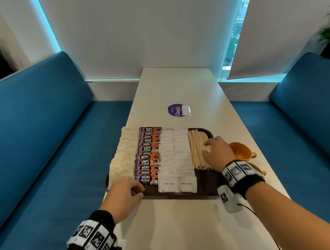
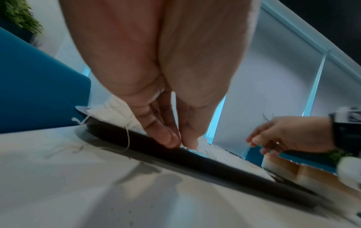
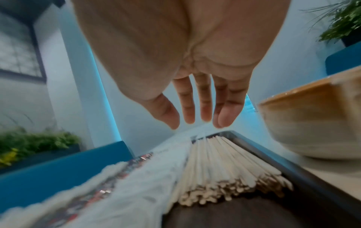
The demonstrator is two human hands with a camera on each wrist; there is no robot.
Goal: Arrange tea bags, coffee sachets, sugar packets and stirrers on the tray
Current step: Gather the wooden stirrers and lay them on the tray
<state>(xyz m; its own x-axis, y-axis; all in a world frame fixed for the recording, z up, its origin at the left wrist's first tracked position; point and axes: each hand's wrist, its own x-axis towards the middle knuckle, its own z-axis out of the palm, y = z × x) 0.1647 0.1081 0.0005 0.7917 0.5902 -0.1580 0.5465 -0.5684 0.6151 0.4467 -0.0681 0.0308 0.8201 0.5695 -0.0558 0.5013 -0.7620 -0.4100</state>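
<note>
A dark tray (image 1: 207, 187) lies on the white table (image 1: 182, 227). It holds columns of white tea bags (image 1: 122, 156), red coffee sachets (image 1: 148, 155) and white sugar packets (image 1: 176, 158), with a bundle of wooden stirrers (image 1: 197, 150) on the right. My left hand (image 1: 140, 191) is at the tray's near left corner, thumb and fingertips pinched together (image 2: 181, 145) on the near end of the closest coffee sachet (image 1: 146, 178). My right hand (image 1: 207, 147) hovers over the stirrers (image 3: 220, 166), its fingers (image 3: 203, 108) straight and apart from them, holding nothing.
Two orange cups (image 1: 240, 150) stand just right of the tray, close to my right wrist. A purple round sticker (image 1: 176, 110) lies further up the table. Blue benches (image 1: 39, 138) flank the table. A tea bag string (image 2: 128, 138) hangs over the tray rim (image 2: 215, 166).
</note>
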